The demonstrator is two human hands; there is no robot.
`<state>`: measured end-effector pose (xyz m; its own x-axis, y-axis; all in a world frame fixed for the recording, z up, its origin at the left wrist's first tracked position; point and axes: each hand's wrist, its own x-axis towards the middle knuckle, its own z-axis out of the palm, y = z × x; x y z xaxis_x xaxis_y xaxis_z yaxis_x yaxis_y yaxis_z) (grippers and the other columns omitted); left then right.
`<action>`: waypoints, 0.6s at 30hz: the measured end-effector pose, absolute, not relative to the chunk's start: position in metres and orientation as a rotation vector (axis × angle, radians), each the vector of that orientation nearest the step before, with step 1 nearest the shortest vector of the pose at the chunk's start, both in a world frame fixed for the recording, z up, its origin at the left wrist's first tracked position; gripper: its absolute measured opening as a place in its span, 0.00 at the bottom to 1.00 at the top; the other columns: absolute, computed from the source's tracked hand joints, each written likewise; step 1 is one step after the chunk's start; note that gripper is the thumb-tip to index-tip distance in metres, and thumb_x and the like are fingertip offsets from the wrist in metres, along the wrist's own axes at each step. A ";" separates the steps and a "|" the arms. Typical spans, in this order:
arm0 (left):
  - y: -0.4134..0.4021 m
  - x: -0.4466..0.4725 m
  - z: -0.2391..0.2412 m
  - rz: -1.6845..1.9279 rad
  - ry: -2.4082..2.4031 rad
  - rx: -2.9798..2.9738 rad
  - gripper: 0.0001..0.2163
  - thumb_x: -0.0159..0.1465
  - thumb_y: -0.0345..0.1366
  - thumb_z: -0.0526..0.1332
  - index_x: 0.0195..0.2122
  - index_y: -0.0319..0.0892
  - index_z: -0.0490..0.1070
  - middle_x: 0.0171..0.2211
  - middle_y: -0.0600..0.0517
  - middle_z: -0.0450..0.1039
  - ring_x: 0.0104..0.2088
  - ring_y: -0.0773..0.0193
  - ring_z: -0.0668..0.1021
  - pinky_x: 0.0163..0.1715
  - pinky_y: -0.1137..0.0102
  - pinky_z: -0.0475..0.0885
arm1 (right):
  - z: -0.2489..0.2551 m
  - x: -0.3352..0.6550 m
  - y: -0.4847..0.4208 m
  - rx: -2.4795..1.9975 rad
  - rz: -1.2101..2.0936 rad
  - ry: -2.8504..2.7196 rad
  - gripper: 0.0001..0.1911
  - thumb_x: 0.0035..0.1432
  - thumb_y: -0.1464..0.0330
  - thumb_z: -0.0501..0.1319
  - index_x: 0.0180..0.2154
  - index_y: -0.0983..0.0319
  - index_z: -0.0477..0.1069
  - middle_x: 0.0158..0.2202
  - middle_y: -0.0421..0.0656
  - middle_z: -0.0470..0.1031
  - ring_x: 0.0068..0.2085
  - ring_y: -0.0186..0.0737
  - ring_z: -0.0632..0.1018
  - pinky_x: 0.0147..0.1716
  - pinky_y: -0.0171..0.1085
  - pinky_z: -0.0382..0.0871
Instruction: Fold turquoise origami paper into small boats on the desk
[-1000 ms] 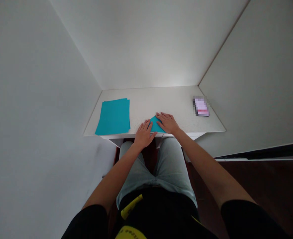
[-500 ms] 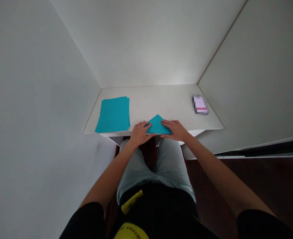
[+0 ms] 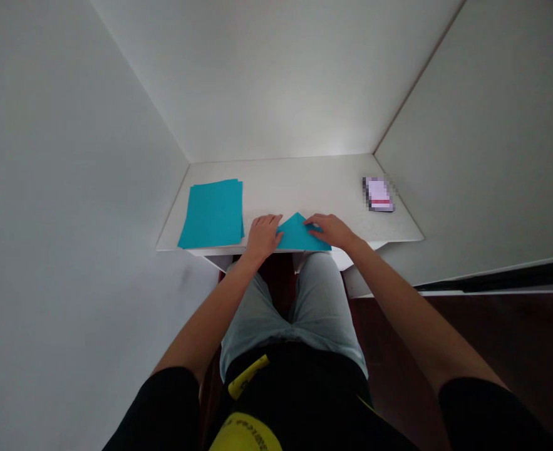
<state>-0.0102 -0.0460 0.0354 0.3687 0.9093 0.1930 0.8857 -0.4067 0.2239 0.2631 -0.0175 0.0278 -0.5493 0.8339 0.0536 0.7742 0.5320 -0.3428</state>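
A sheet of blue paper (image 3: pixel 299 237) folded into a triangle lies at the front edge of the white desk, its peak pointing away from me. My left hand (image 3: pixel 263 237) covers the paper's left corner, with thumb and fingers curved over that side. On the opposite slope, my right hand (image 3: pixel 329 230) grips the paper between its bent fingers and thumb. The right front corner of the paper shows below my right hand. The left corner is hidden under my left hand.
A stack of blue paper sheets (image 3: pixel 213 214) lies on the desk (image 3: pixel 280 181) to the left. At the right rear is a phone-like object (image 3: pixel 378 194), blurred by pixels. White walls enclose the desk at the back and on both sides.
Both hands have shifted slightly away from me, and my thumbs have come up from the front edge onto the paper. The paper's face now looks plainer and its base reaches further right.
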 end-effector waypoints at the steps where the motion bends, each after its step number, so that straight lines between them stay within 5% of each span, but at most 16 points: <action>1: -0.048 -0.007 0.034 0.480 1.635 2.572 0.20 0.73 0.33 0.60 0.65 0.44 0.73 0.63 0.42 0.77 0.63 0.47 0.76 0.65 0.52 0.68 | 0.030 0.259 -0.019 -1.386 0.383 -2.551 0.18 0.69 0.69 0.63 0.59 0.58 0.78 0.59 0.47 0.82 0.55 0.50 0.83 0.57 0.46 0.74; 4: -0.061 0.003 0.024 0.506 1.412 2.692 0.18 0.76 0.33 0.55 0.63 0.44 0.75 0.67 0.45 0.74 0.69 0.51 0.72 0.69 0.54 0.65 | 0.032 0.246 -0.030 -1.491 0.203 -2.483 0.18 0.70 0.71 0.61 0.59 0.59 0.77 0.59 0.51 0.81 0.57 0.53 0.81 0.57 0.50 0.72; 8: -0.076 0.011 0.005 0.488 1.293 2.695 0.24 0.77 0.46 0.56 0.69 0.41 0.69 0.72 0.43 0.68 0.74 0.50 0.66 0.73 0.52 0.61 | 0.019 0.227 -0.056 -1.513 0.055 -2.407 0.20 0.74 0.71 0.55 0.61 0.61 0.76 0.61 0.54 0.79 0.60 0.56 0.79 0.60 0.54 0.70; 13: -0.081 0.011 -0.006 0.443 1.361 2.665 0.29 0.76 0.50 0.57 0.74 0.42 0.64 0.77 0.41 0.57 0.77 0.47 0.60 0.76 0.50 0.56 | -0.015 0.219 -0.086 -1.375 0.169 -2.435 0.30 0.79 0.59 0.51 0.74 0.66 0.61 0.74 0.55 0.63 0.75 0.55 0.65 0.72 0.56 0.62; 18: -0.078 -0.002 -0.009 0.419 1.461 2.644 0.31 0.75 0.48 0.59 0.76 0.41 0.60 0.79 0.40 0.51 0.78 0.47 0.58 0.77 0.51 0.56 | -0.029 0.249 -0.096 -1.380 0.143 -2.411 0.40 0.76 0.50 0.55 0.77 0.65 0.53 0.77 0.56 0.56 0.77 0.58 0.60 0.75 0.59 0.57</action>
